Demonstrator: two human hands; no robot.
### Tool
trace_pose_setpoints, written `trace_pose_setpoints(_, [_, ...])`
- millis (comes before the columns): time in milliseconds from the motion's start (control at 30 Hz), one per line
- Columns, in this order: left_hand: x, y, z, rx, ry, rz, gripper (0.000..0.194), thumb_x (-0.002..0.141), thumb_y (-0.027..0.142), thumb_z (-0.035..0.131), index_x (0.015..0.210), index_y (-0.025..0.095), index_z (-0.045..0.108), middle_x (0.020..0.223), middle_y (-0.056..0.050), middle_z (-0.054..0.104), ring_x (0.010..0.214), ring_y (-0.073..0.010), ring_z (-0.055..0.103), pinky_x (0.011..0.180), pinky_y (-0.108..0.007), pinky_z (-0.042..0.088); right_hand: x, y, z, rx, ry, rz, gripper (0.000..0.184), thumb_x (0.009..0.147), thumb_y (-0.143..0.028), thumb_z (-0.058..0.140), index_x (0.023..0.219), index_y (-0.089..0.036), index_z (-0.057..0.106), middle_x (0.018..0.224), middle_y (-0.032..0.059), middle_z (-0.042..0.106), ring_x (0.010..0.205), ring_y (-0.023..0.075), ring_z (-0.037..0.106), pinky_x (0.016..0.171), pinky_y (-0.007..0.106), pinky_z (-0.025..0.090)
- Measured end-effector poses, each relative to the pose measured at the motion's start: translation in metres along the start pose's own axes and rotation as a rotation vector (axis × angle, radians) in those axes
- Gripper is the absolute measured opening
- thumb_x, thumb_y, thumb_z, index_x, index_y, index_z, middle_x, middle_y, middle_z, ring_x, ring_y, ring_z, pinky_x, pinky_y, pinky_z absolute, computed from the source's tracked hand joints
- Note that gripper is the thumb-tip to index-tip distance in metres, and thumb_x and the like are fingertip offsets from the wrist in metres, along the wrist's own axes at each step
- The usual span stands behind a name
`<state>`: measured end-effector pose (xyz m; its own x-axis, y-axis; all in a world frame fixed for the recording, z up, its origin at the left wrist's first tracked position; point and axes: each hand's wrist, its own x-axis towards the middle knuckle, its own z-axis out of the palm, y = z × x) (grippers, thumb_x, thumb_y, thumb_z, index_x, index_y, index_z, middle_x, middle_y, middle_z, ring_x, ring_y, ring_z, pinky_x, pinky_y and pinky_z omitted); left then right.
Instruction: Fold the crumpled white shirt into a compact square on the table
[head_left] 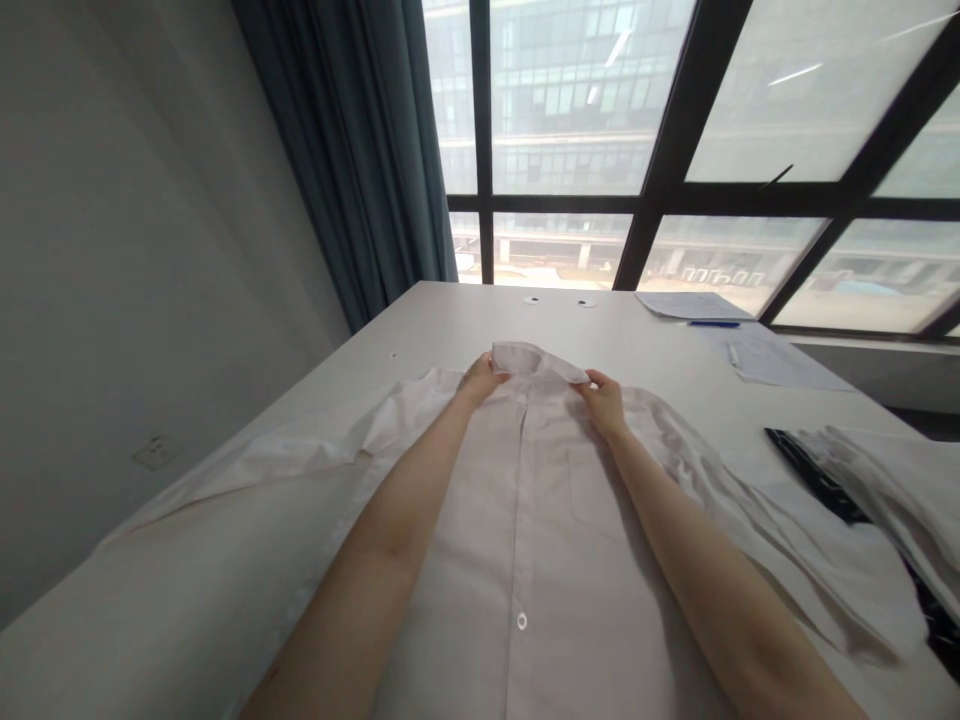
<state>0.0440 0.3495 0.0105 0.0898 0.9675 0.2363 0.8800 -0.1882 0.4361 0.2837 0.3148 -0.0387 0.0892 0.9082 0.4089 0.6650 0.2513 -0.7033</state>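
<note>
A white button-up shirt (480, 520) lies front side up on the white table, its sleeves stretched out to the left and right. Its collar (517, 358) stands up at the far end. My left hand (480, 380) pinches the collar's left end between thumb and fingers. At the collar's right end, my right hand (602, 402) grips the cloth in the same way. Both arms reach forward over the shirt body. A button (522, 621) shows on the front placket near me, and a chest pocket lies below my right hand.
The white table (450, 310) runs up to a large window. Papers (694, 306) and a blue pen (714, 324) lie at the far right. Folded white cloth (900, 470) rests with black patterned fabric (817, 475) at the right edge. A blue curtain (360, 150) hangs left.
</note>
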Motion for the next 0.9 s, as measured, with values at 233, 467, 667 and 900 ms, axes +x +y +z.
trace_pose_setpoints(233, [-0.022,-0.010,-0.008,0.008,0.123,0.068,0.025,0.095,0.025,0.050,0.107,0.028,0.072,0.125,-0.006,0.057,0.126,-0.0264,0.045,0.109,-0.045,0.036,-0.001,-0.007,-0.003,-0.170,-0.010,-0.021,0.033,0.093,-0.035,0.058,0.122,-0.018,0.057,0.124,0.0091,0.059,0.103,0.0215,0.061,0.086,0.043,0.053])
trace_pose_setpoints(467, [-0.053,-0.024,0.009,-0.007,0.038,0.130,0.038,0.088,0.019,0.059,0.124,0.029,0.065,0.130,-0.006,0.054,0.119,-0.0211,0.054,0.106,-0.035,0.042,-0.020,-0.018,-0.012,-0.302,-0.113,-0.129,0.034,0.088,-0.029,0.062,0.122,-0.022,0.062,0.126,0.0100,0.061,0.113,0.0278,0.055,0.097,0.049,0.043])
trace_pose_setpoints(667, [-0.064,-0.022,0.006,-0.030,-0.015,0.205,0.038,0.092,0.021,0.057,0.127,0.035,0.062,0.147,-0.002,0.047,0.132,-0.0235,0.045,0.111,-0.041,0.036,-0.023,-0.028,-0.020,-0.317,-0.218,-0.276,0.026,0.088,-0.028,0.057,0.109,-0.033,0.072,0.133,-0.0025,0.061,0.127,0.0270,0.044,0.107,0.045,0.029])
trace_pose_setpoints(900, [-0.063,-0.021,0.007,-0.203,-0.019,0.239,0.030,0.098,0.027,0.049,0.123,0.028,0.065,0.142,-0.002,0.053,0.129,-0.0183,0.051,0.110,-0.033,0.038,-0.021,-0.022,-0.015,-0.236,-0.216,-0.224,0.038,0.097,-0.035,0.038,0.113,-0.024,0.071,0.117,0.0036,0.071,0.106,0.0230,0.064,0.092,0.036,0.047])
